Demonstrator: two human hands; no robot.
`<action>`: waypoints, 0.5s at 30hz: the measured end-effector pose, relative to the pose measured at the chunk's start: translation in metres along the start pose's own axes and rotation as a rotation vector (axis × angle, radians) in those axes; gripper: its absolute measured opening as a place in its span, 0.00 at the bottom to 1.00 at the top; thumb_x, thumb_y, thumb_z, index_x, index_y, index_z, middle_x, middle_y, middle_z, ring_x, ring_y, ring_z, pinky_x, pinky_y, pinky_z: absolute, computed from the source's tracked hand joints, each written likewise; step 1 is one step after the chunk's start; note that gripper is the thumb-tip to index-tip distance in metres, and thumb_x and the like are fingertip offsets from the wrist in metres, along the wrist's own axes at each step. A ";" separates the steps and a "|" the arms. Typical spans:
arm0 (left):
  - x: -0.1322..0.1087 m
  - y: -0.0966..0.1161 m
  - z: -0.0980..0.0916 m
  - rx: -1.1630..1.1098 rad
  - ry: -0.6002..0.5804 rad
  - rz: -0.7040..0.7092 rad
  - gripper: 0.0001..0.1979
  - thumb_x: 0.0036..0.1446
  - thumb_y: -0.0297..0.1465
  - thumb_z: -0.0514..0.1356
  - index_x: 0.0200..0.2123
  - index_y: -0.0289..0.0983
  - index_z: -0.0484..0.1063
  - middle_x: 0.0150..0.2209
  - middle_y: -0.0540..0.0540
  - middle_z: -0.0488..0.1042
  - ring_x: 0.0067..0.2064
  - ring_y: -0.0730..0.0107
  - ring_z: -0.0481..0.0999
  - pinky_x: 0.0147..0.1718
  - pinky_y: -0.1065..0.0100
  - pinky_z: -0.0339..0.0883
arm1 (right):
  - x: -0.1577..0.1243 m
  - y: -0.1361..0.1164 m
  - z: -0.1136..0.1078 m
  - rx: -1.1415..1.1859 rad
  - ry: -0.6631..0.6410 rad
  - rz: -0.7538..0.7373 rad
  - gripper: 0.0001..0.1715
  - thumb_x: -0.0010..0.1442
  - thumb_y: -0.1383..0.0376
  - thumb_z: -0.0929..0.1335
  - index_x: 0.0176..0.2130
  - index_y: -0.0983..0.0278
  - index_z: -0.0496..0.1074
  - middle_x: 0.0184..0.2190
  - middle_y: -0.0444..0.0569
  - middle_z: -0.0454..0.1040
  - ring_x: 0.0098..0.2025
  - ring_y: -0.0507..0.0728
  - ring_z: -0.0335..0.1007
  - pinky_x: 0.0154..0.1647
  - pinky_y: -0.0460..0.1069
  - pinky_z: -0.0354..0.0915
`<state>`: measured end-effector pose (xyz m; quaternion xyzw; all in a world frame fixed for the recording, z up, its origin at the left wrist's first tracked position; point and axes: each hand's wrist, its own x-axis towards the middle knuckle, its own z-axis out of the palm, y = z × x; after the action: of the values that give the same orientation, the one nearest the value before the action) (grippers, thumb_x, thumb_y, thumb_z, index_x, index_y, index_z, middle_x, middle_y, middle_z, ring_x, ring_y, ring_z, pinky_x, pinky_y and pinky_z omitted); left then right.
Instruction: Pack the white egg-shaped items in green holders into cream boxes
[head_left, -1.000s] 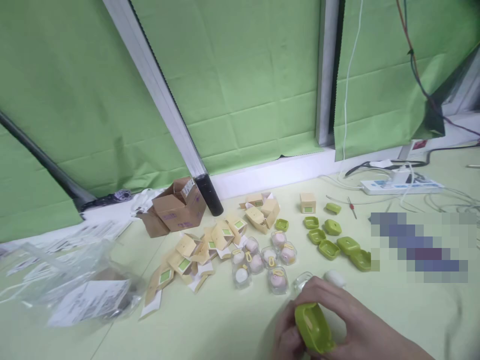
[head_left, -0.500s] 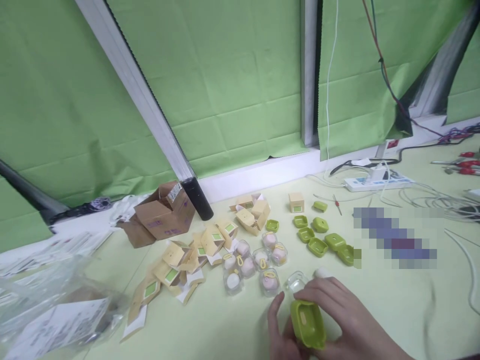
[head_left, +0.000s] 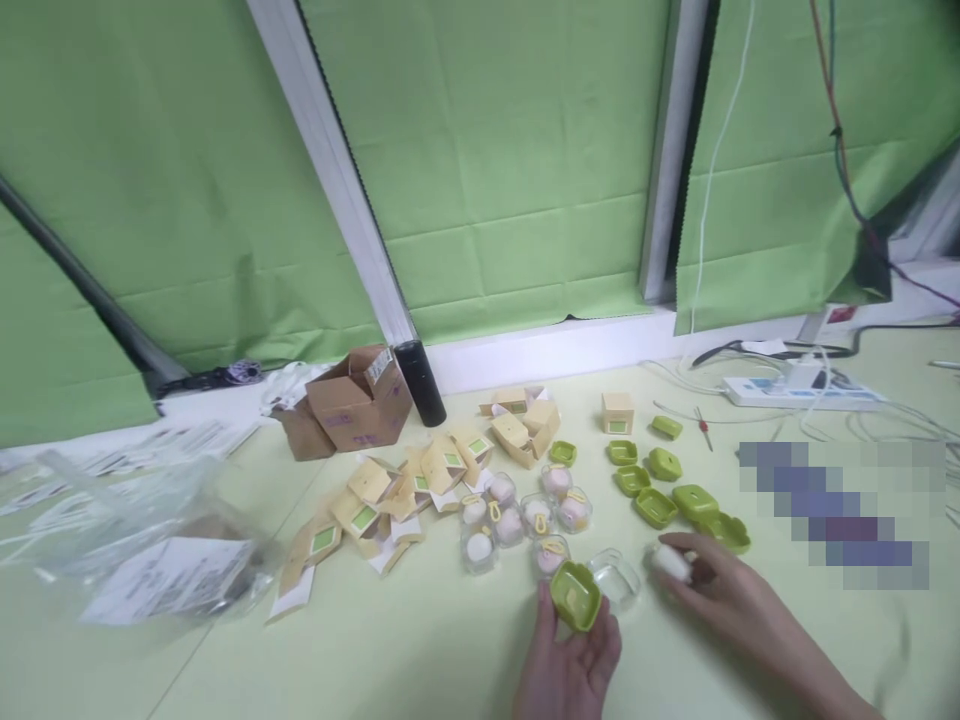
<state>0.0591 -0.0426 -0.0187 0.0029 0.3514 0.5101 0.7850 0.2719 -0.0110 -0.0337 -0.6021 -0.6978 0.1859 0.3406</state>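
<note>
My left hand grips a small green plastic box, its hollow side facing me. Just right of it on the table lies a clear plastic case. My right hand has its thumb and fingers around a small white rounded object, low over the table; its exact kind is unclear. Close behind the left hand, several clear cases with pink and white contents and yellow loops stand grouped. Several more green plastic boxes lie beyond the right hand.
Opened beige cartons spread left of the clear cases, near a plastic bag. At the back stand a brown cardboard box, a black cylinder and a beige box. A power strip with cables lies right.
My right hand has let go of the green box and moved right, closing on the white object. My left hand now holds the box alone, farther forward. The view has turned slightly left.
</note>
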 end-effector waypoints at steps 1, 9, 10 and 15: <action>0.001 -0.001 0.003 0.024 -0.002 -0.007 0.17 0.53 0.40 0.61 0.36 0.29 0.72 0.33 0.38 0.77 0.32 0.67 0.77 0.40 0.67 0.68 | -0.001 -0.004 -0.002 0.061 0.014 -0.011 0.18 0.57 0.55 0.66 0.46 0.60 0.68 0.38 0.48 0.77 0.31 0.56 0.75 0.32 0.49 0.73; 0.007 -0.009 0.012 0.212 -0.249 0.011 0.28 0.39 0.49 0.66 0.35 0.32 0.71 0.23 0.50 0.69 0.22 0.75 0.64 0.22 0.70 0.53 | -0.004 -0.079 -0.013 0.213 -0.139 -0.551 0.24 0.55 0.70 0.68 0.51 0.56 0.66 0.44 0.48 0.75 0.47 0.58 0.71 0.48 0.49 0.69; 0.006 -0.009 0.011 0.191 -0.240 -0.018 0.27 0.40 0.49 0.65 0.35 0.33 0.70 0.22 0.51 0.68 0.22 0.75 0.63 0.21 0.70 0.51 | -0.002 -0.084 -0.012 0.197 -0.133 -0.618 0.25 0.54 0.72 0.67 0.51 0.57 0.66 0.44 0.49 0.76 0.47 0.58 0.71 0.48 0.50 0.68; 0.002 -0.011 0.009 0.124 -0.241 -0.149 0.26 0.44 0.51 0.63 0.37 0.34 0.69 0.20 0.53 0.66 0.22 0.72 0.64 0.22 0.70 0.51 | -0.002 -0.084 -0.001 0.121 -0.114 -0.672 0.29 0.52 0.76 0.64 0.53 0.57 0.65 0.43 0.50 0.76 0.45 0.57 0.72 0.44 0.49 0.69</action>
<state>0.0732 -0.0428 -0.0168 0.0866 0.2848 0.4236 0.8555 0.2131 -0.0304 0.0224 -0.3059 -0.8627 0.1377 0.3783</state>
